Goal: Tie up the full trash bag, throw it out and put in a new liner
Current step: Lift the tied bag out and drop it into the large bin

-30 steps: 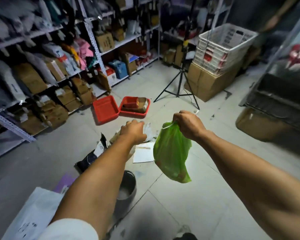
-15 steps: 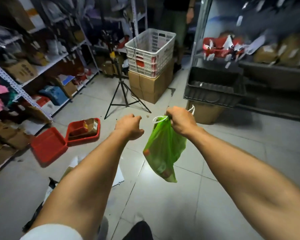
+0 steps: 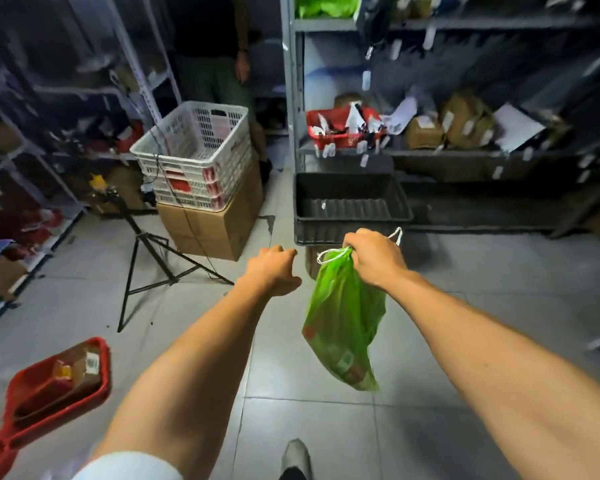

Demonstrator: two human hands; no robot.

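Observation:
A full green trash bag (image 3: 343, 327) with a white drawstring hangs from my right hand (image 3: 374, 261), which is closed around its gathered neck. The bag dangles above the tiled floor, some coloured waste showing through near its bottom. My left hand (image 3: 274, 271) is held out just left of the bag, fingers curled, holding nothing. The trash bin is out of view.
Ahead stands a dark crate (image 3: 350, 206) over a brown bin, under a metal shelf with a red basket (image 3: 343, 129). A white basket (image 3: 194, 154) sits on a cardboard box (image 3: 212, 223) beside a black tripod (image 3: 153, 261). A person (image 3: 219, 64) stands behind. Red trays (image 3: 59, 389) lie at lower left.
My view has swung right and forward across the room, away from the bin. The bag stays hanging in my right hand; the crate and shelf are nearer now.

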